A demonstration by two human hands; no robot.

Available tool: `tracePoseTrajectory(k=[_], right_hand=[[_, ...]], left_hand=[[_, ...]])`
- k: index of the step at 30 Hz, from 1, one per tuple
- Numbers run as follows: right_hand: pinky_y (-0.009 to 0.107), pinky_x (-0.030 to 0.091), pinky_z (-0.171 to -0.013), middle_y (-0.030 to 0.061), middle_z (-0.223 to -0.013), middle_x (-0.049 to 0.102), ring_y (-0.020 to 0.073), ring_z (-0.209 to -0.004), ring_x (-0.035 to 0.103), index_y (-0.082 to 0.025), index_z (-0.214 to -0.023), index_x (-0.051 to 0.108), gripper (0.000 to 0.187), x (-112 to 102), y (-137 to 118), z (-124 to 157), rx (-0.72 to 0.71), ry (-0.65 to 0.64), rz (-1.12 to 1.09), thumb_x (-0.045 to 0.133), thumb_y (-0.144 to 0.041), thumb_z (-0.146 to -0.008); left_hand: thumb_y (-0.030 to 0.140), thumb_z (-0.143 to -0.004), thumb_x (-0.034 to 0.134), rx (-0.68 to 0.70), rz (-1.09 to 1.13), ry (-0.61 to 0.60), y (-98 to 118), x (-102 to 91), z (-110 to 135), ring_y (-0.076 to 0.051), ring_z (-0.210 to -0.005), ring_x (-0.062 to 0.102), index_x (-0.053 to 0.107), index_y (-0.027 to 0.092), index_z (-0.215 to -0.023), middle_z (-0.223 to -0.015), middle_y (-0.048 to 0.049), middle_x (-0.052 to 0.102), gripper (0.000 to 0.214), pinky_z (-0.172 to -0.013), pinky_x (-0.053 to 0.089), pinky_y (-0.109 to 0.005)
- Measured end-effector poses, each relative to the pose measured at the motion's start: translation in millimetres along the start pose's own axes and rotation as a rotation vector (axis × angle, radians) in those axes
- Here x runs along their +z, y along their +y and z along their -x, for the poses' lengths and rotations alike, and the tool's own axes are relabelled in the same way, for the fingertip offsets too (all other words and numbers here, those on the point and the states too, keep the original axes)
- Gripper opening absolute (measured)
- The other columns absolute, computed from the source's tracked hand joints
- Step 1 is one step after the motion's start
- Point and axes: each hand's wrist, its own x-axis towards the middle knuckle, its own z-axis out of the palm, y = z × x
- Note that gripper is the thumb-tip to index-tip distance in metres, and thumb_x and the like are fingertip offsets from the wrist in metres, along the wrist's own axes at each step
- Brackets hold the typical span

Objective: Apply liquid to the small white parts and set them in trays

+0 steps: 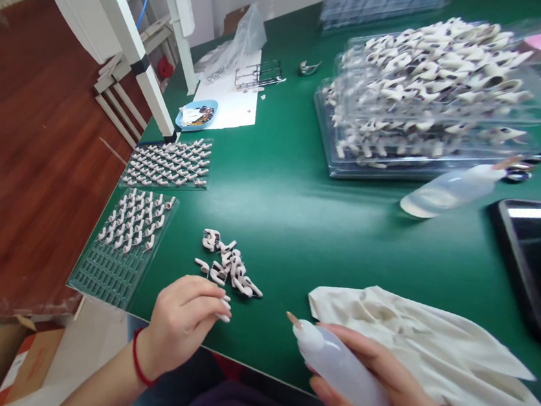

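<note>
My left hand (187,314) is closed, with its fingertips pinched on a small white piece (223,317), mostly hidden by the fingers; it looks like an earphone shell. In my right hand (385,398) is a translucent squeeze bottle (340,364), tilted so that its thin brownish tip points up and left toward the left hand. Tip and piece are apart. Just beyond the left hand lies a loose pile of white earphone shells (231,264) with dark openings. A crumpled off-white cloth (394,321) spreads on the table behind and beside the right hand.
Two clear trays with rows of shells (167,164) stand at the left edge, the nearer tray (110,276) partly filled. Stacked trays of shells (432,71) stand at the back right. A second bottle (447,192), a dark tablet-like device (537,259) and a blue dish (212,110) lie around.
</note>
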Motion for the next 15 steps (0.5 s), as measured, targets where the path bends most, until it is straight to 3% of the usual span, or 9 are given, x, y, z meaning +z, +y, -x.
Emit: tracePoseTrajectory(k=[5,11,15], right_hand=[[0.025,0.058,-0.080,0.0043,-0.109,0.070,0.0232,-0.096,0.069,-0.025,-0.114,0.063,0.037,-1.3,4.6,5.3,0.109,-0.061,-0.033,0.070,-0.045,-0.083],[0.027,0.057,-0.085,0.0059,-0.111,0.068,0.0241,-0.100,0.066,-0.024,-0.113,0.063,0.041,4.3,-5.8,8.5,0.227,0.011,-0.100,0.066,-0.054,-0.085],[0.026,0.058,-0.083,0.0053,-0.108,0.069,0.0231,-0.097,0.068,-0.023,-0.114,0.063,0.039,-0.9,-4.2,4.0,0.169,-0.073,-0.071,0.070,-0.047,-0.084]], left_hand=[[0.011,-0.092,0.056,0.091,-0.179,-0.066,14.7,17.8,-2.0,-0.016,-0.085,0.067,0.065,0.018,-0.084,-0.089,-0.0003,0.076,0.014,-0.074,0.045,-0.031],[0.014,-0.096,0.052,0.090,-0.248,-0.068,18.0,22.2,-1.1,-0.018,-0.101,0.065,0.064,0.018,-0.083,-0.102,-0.0031,0.075,0.018,-0.083,0.043,-0.033],[0.012,-0.094,0.052,0.017,-0.188,-0.041,18.3,18.5,-0.1,-0.016,-0.080,0.063,0.065,0.018,-0.084,-0.085,-0.0042,0.069,0.017,-0.072,0.047,-0.029]])
